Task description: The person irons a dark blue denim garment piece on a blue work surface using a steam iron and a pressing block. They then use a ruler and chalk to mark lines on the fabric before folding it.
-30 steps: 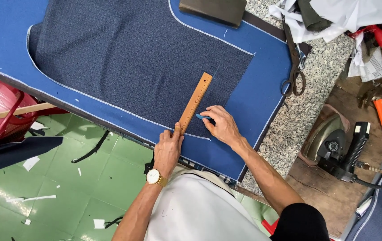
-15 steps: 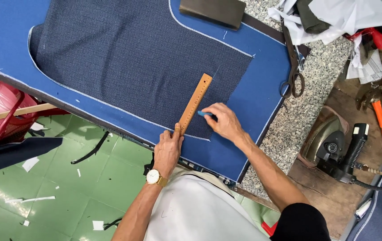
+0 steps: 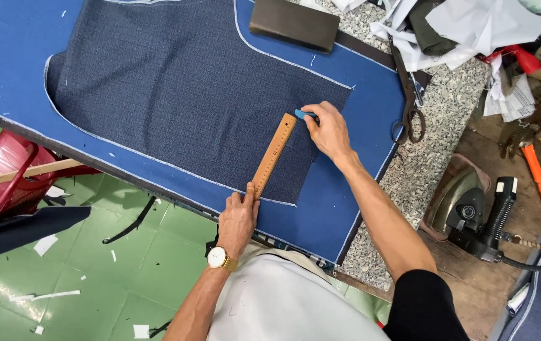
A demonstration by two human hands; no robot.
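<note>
The right hand (image 3: 327,129) pinches a small blue tailor's chalk (image 3: 302,114) between thumb and fingertips, its tip touching the dark navy fabric piece (image 3: 188,88) right at the far end of the wooden ruler (image 3: 273,153). The fingers are curled close together around the chalk, the wrist bent inward, the forearm running diagonally down toward the lower right. The left hand (image 3: 239,218) presses on the ruler's near end, fingers together and flat, thumb laid along the ruler's edge; a gold wristwatch (image 3: 218,257) sits on that wrist. The ruler lies slanted across the lower right part of the fabric piece, which rests on bright blue cloth (image 3: 371,120) spread over the counter (image 3: 435,158). Scissors (image 3: 409,101) lie on the speckled counter beside the cloth, and an iron (image 3: 466,205) stands well apart to the right.
</note>
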